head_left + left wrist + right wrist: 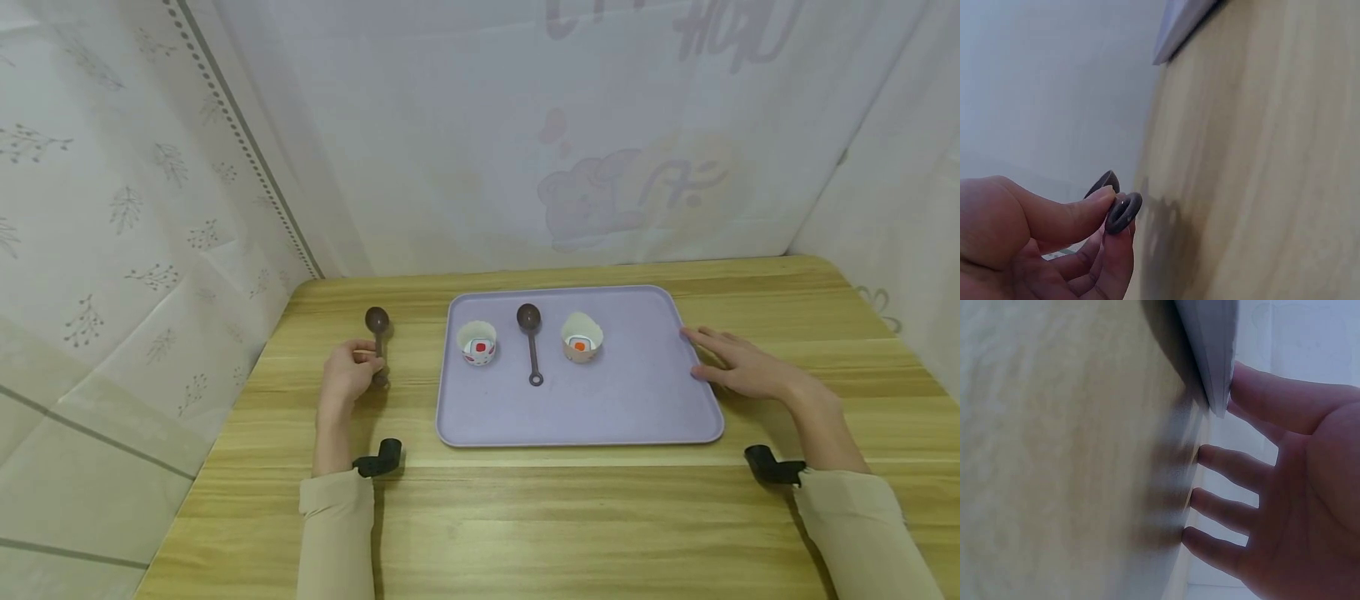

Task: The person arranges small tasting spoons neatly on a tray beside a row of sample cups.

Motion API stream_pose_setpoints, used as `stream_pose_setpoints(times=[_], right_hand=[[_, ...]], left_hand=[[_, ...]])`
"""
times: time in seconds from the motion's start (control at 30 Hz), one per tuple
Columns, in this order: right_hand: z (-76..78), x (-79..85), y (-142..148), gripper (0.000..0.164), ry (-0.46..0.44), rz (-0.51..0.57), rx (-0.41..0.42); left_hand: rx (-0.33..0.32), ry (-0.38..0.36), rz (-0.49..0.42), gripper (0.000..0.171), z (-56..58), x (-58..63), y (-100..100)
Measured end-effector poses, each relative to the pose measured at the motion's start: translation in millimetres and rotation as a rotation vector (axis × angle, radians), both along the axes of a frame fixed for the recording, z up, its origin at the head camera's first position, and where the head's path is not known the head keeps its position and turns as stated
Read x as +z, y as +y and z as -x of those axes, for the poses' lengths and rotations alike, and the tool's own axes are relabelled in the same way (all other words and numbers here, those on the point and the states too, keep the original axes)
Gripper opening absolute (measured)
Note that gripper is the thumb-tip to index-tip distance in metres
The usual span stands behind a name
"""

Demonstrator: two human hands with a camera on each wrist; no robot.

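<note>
My left hand (347, 372) pinches a brown measuring spoon (377, 319) by its handle, left of the tray, bowl pointing away. In the left wrist view the ring (1135, 202) at the handle's end sticks out between thumb and fingers, above the wooden table. My right hand (738, 363) lies at the right edge of the lilac tray (630, 408), fingers extended. Its thumb (1272, 397) is right at the tray's rim in the right wrist view, while the other fingers spread out over the wood.
On the tray another brown measuring spoon (528, 317) lies between two small paper cups, the left cup (479, 357) with a red mark inside and the right cup (577, 325) with an orange one. Patterned white curtains (420, 167) enclose the wooden table (540, 525).
</note>
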State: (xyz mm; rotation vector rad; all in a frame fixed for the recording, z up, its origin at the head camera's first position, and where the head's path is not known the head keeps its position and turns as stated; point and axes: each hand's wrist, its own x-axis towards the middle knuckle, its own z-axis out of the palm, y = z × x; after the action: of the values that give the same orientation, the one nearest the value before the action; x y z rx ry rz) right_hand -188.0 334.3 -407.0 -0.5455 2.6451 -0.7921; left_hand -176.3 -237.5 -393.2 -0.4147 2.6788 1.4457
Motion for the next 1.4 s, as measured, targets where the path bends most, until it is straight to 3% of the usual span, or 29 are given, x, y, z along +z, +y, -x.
stream_pose_setpoints(times=[0.63,1.4], right_hand=[[0.7,-0.6,-0.4,0.072,-0.007,0.007,0.0],[0.2,0.1,-0.3,0.071,0.007,0.006,0.005]], left_hand=[[-0.023,0.028,-0.131,0.037,-0.6,21.9,12.7],[-0.082,0.096,-0.171,0.034,-2.7,40.6,43.6]])
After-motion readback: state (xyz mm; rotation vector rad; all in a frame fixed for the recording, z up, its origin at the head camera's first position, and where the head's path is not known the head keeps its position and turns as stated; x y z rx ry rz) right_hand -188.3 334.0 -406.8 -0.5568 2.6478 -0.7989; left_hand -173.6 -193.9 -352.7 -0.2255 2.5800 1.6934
